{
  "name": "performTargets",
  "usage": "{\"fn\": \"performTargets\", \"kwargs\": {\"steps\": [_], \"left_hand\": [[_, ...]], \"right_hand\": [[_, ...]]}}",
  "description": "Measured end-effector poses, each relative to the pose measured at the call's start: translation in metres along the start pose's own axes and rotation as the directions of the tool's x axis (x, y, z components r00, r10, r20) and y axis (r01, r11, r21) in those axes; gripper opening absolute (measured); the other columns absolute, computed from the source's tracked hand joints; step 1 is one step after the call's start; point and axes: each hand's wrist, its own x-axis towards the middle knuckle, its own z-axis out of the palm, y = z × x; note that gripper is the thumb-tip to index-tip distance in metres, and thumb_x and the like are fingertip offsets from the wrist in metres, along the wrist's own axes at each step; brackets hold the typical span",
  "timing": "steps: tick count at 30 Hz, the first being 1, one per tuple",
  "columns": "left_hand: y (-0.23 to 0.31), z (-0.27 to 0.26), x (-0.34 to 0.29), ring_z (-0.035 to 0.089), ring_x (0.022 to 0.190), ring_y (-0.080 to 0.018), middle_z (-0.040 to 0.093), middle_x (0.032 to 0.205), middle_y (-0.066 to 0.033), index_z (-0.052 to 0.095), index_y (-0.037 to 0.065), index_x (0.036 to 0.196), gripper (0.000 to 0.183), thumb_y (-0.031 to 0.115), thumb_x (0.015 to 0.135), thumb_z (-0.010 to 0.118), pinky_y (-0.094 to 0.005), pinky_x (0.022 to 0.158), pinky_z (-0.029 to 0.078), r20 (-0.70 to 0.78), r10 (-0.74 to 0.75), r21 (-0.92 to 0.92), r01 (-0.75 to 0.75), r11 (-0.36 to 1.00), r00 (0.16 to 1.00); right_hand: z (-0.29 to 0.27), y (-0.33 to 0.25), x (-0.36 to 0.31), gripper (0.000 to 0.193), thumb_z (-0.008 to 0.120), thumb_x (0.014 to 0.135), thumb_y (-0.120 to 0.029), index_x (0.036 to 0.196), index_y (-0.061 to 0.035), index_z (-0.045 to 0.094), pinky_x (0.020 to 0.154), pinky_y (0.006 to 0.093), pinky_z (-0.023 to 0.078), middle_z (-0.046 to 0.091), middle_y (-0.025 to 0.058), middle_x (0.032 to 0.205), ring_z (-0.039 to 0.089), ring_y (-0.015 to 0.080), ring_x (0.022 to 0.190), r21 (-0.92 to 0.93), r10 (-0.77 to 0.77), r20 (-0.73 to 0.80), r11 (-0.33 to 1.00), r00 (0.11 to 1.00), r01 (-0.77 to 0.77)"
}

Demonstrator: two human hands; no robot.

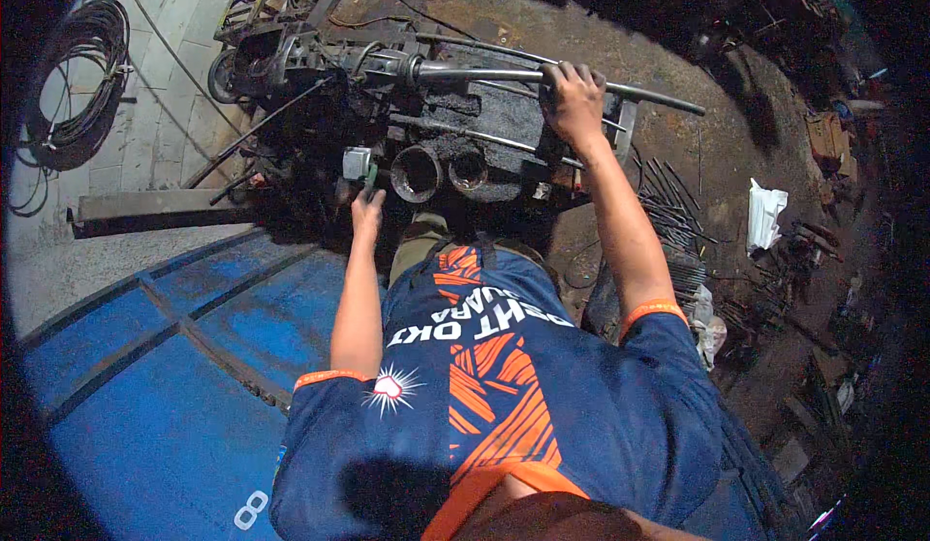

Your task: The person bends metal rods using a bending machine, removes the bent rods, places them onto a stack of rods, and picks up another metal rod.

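My right hand (573, 100) is wrapped over a long metal bar (475, 74) that runs lengthwise along a dark, greasy machine (334, 57). The bar's darker end (668, 101) reaches out past my fingers to the right. Lower and to the left, my left hand (367, 214) is closed at the foot of a small green piece (372, 175), which looks like a handle; its lower part is hidden and the fingers are slightly blurred. Just above it sits a pale square box (356, 162). Beside that hand stand two round open metal cups, a larger one (417, 174) and a smaller one (468, 168).
Dark metal shavings (499, 120) cover the machine bed below the bar. A blue metal panel (126, 376) lies at the lower left. Coiled cable (92, 76) rests on the floor at far left. Thin rods (668, 197) and a white bag (766, 214) lie to the right.
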Motion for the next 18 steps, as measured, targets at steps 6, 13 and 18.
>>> {"fn": "performTargets", "kwargs": {"steps": [6,13,18], "left_hand": [[-0.003,0.001,-0.005,0.055,0.087,-0.0199,0.062,0.096,-0.0133,0.054,-0.010,0.110,0.044,0.021,0.080,0.061,-0.0308,0.080,0.041,0.007,0.073,-0.140,-0.072,0.988,0.997],[-0.008,-0.001,0.002,0.053,0.079,-0.0169,0.061,0.088,-0.0090,0.057,-0.008,0.104,0.039,0.022,0.080,0.062,-0.0298,0.074,0.040,-0.008,0.049,0.018,-0.049,0.999,0.999],[-0.005,0.000,0.000,0.046,0.063,-0.0114,0.054,0.073,-0.0015,0.058,-0.006,0.102,0.036,0.022,0.081,0.062,-0.0274,0.057,0.036,0.001,0.071,-0.072,-0.071,0.995,0.997]], "right_hand": [[-0.002,-0.004,0.001,0.044,0.068,0.060,-0.017,0.103,-0.0176,0.059,0.087,0.0408,0.036,0.057,0.0030,0.097,0.052,0.0241,0.097,-0.022,0.033,0.028,0.999,0.999,-0.032],[0.002,0.000,-0.003,0.048,0.071,0.058,-0.017,0.104,-0.0157,0.058,0.091,0.0410,0.034,0.056,0.0059,0.102,0.050,0.0260,0.100,-0.018,0.041,0.029,0.999,0.999,-0.040],[-0.006,-0.004,-0.001,0.049,0.072,0.062,-0.020,0.108,-0.0157,0.057,0.093,0.0416,0.033,0.055,0.0075,0.108,0.049,0.0274,0.103,-0.026,0.052,0.108,0.998,0.993,-0.049]]}}
